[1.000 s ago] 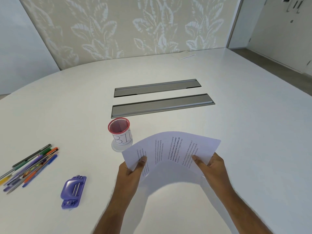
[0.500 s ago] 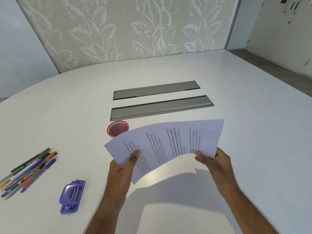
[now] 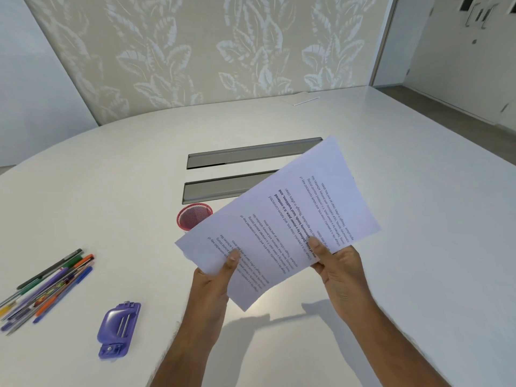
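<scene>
Printed paper sheets (image 3: 282, 219) are held in the air above the white table (image 3: 418, 247), tilted so that the far right corner is raised and the near corner hangs towards the table. The text on the top page is seen upside down; how many sheets are held cannot be told. The near left edge is pinched by the left hand (image 3: 213, 283), with the thumb laid on the printed face and the fingers hidden beneath. The near right edge is gripped in the same way by the right hand (image 3: 339, 268), its thumb pressed on top.

A red mesh pen cup (image 3: 192, 217) is partly covered by the paper's left edge. Two grey cable hatches (image 3: 251, 156) are set into the table behind it, the nearer one partly hidden by the sheets. A purple hole punch (image 3: 118, 331) is placed near the left forearm, and a loose bundle of coloured pens (image 3: 47, 289) is spread further left. A flat white paper (image 3: 303, 99) is seen at the table's far edge.
</scene>
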`<action>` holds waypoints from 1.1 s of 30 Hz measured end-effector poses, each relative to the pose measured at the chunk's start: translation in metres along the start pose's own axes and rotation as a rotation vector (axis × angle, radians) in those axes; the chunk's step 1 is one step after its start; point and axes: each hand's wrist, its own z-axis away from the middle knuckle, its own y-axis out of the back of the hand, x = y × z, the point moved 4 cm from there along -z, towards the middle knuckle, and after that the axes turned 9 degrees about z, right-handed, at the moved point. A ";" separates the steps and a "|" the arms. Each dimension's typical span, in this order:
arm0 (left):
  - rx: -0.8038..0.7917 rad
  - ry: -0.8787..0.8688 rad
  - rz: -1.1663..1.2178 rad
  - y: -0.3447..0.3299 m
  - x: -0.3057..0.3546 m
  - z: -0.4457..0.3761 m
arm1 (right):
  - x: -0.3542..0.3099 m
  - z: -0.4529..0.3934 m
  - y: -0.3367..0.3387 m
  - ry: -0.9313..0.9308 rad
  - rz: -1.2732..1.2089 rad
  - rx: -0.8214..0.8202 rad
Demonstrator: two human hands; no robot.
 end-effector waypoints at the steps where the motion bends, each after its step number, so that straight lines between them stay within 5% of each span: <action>1: 0.014 0.007 -0.005 0.002 -0.003 0.000 | -0.001 0.001 -0.001 0.021 0.032 0.010; 10: 0.126 -0.012 -0.120 0.033 -0.002 -0.005 | -0.023 0.006 0.015 0.128 0.382 0.053; 15: 0.001 0.015 -0.423 0.033 0.006 -0.007 | -0.045 0.010 0.015 0.176 0.540 -0.007; 24: -0.095 -0.084 -0.338 -0.011 0.049 -0.010 | -0.080 0.017 -0.018 0.312 0.718 -0.158; 33: -0.086 -0.195 -0.242 -0.033 0.056 -0.007 | -0.085 0.018 -0.027 0.374 0.620 -0.059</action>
